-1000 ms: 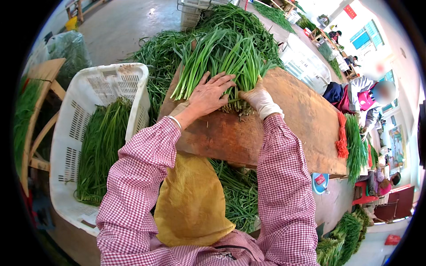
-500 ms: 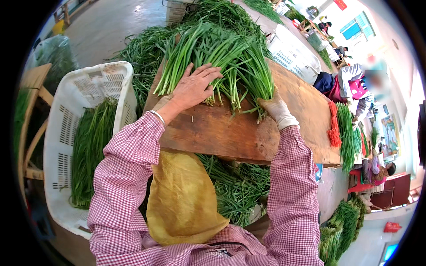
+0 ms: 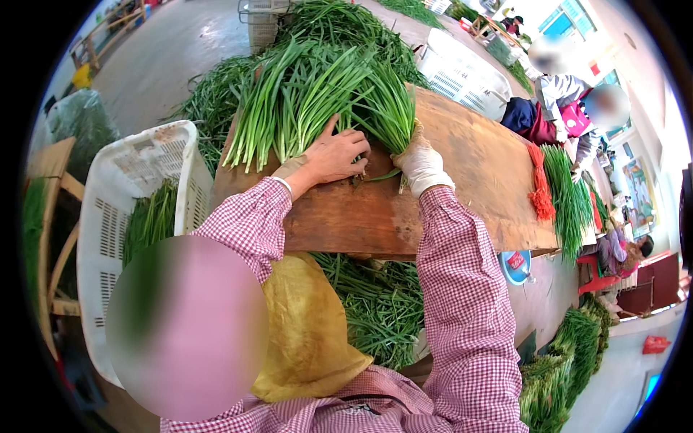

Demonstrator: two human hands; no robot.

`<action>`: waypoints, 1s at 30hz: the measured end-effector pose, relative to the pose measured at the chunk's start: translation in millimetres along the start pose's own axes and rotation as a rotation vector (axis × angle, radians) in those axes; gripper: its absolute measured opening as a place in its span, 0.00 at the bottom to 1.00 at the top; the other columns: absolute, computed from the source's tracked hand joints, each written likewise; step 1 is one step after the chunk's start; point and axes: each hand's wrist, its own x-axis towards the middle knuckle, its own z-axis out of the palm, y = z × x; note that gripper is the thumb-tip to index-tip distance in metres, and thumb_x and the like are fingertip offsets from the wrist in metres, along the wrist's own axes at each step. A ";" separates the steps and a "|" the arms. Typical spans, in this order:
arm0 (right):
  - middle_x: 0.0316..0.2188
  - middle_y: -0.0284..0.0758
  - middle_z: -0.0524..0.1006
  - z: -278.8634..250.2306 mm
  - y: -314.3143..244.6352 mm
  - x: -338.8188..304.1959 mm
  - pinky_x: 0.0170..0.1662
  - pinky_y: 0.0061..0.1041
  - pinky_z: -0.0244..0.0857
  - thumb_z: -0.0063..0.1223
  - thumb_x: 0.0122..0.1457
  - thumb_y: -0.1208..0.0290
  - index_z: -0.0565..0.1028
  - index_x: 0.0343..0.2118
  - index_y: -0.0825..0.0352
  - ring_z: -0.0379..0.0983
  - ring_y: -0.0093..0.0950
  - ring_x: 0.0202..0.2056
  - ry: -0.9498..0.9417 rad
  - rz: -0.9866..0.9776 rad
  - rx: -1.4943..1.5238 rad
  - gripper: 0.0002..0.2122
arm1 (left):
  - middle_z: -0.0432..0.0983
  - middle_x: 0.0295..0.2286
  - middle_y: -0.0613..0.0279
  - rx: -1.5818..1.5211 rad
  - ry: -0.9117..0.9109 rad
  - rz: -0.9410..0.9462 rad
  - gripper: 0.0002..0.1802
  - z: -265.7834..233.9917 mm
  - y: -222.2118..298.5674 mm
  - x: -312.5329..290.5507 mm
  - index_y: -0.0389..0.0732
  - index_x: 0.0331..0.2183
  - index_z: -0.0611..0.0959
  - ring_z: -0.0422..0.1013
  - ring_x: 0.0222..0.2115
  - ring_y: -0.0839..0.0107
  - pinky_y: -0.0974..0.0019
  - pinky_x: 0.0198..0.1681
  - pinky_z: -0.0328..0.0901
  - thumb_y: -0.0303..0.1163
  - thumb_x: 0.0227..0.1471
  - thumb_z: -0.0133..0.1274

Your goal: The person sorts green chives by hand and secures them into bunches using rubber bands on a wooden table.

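A loose heap of garlic chives lies across the far left of a brown wooden table, pale stalk ends toward me. My left hand, bare, rests at those ends with its thumb raised and its fingers curled round some stalks. Just right of it my right hand, in a whitish glove, is closed round the base of a separate bunch of garlic chives. The leaves of that bunch fan away from me and overlap the heap. Fingertips of both hands are partly hidden.
A white plastic crate with greens stands left of the table. Red ties hang at the table's right end beside more chives. A yellow cloth covers my lap. Another person works at the right, near a white basket.
My left hand has gone from lying flat on the leaves to curling at the stalk ends, nearer the right hand. The right hand keeps its bunch. The whole view has shifted somewhat.
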 end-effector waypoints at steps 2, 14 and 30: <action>0.41 0.49 0.74 1.7 17.3 3.9 0.45 0.34 0.66 0.61 0.43 0.61 0.44 0.62 0.57 0.72 0.42 0.43 0.022 -0.016 -0.006 0.46 | 0.69 0.33 0.63 -0.030 -0.039 -0.052 0.11 1.6 -0.7 -1.1 0.44 0.34 0.75 0.66 0.43 0.65 0.40 0.59 0.41 0.39 0.51 0.47; 0.37 0.51 0.76 -36.6 207.9 -35.7 0.45 0.35 0.67 0.58 0.40 0.63 0.65 0.50 0.68 0.73 0.44 0.41 0.109 0.296 0.001 0.31 | 0.66 0.35 0.61 -0.156 -0.069 -0.166 0.13 0.6 3.5 3.0 0.41 0.34 0.73 0.64 0.41 0.63 0.54 0.45 0.58 0.41 0.51 0.46; 0.36 0.47 0.77 -31.0 247.0 -46.2 0.45 0.32 0.67 0.61 0.42 0.63 0.71 0.43 0.69 0.75 0.38 0.40 0.064 0.293 0.335 0.24 | 0.74 0.41 0.60 0.353 -0.185 -0.414 0.12 -0.9 -23.1 65.4 0.47 0.36 0.78 0.62 0.52 0.62 0.42 0.60 0.39 0.37 0.46 0.50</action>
